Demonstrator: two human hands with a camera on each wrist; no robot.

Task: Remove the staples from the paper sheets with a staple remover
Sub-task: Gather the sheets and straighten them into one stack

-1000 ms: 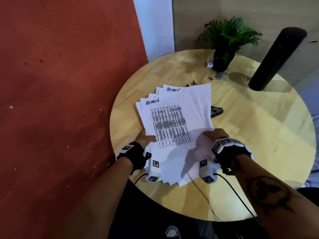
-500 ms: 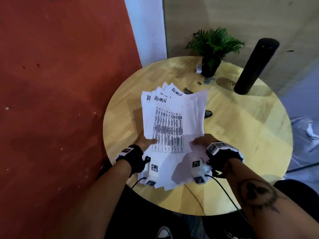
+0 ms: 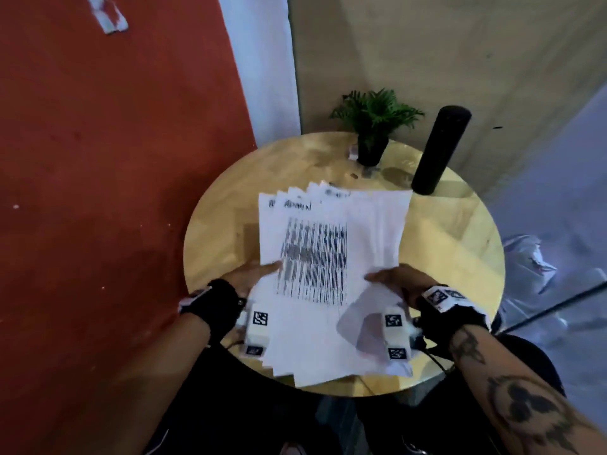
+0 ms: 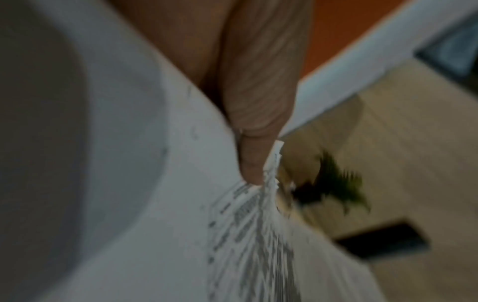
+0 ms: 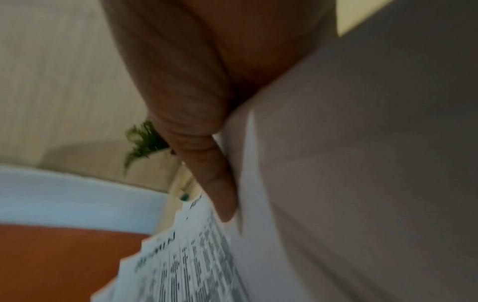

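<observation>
Fanned paper sheets held above the round table, gripped at 7 o'clock by the left hand and at 5 o'clock by the right hand, thumbs on top, fingers hidden beneath. Likely to slip and scatter if either grip loosens, being loosely fanned. No staple remover or staples in view. At 12 o'clock a potted plant, at 1 o'clock a black cylinder: both risk being knocked by the far paper edge.

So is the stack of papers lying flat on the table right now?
No, the left hand and right hand hold the paper sheets lifted off the round table, thumbs on top.
</observation>
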